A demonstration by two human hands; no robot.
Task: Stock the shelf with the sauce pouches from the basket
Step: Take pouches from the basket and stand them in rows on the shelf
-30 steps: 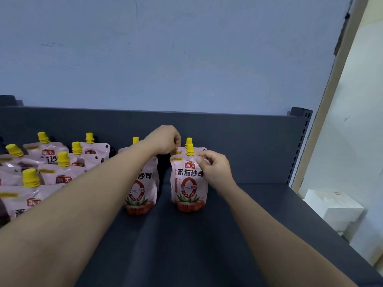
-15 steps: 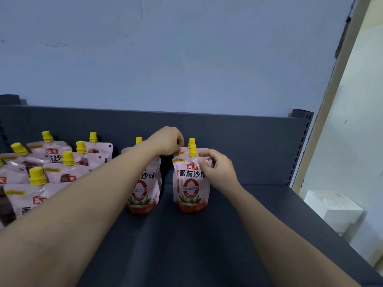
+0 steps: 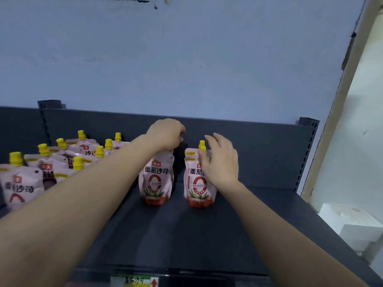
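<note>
Two pink tomato sauce pouches stand upright side by side on the dark shelf (image 3: 186, 235). My left hand (image 3: 165, 134) curls over the top of the left pouch (image 3: 156, 179) and hides its yellow cap. In front of the upper right part of the right pouch (image 3: 196, 187), my right hand (image 3: 220, 162) has its fingers spread and straight. Its thumb lies beside that pouch's yellow cap (image 3: 202, 145). No basket is in view.
Several more pouches with yellow caps (image 3: 62, 162) crowd the shelf's left side. A dark back panel (image 3: 259, 150) and a slotted upright (image 3: 306, 152) bound the shelf. White boxes (image 3: 356, 226) sit lower right. A price label (image 3: 134, 281) hangs on the front edge.
My right hand has let go of the right pouch's top and its fingers have spread. My left hand stays on the left pouch's top. The view has shifted, showing more of the shelf's left side.
</note>
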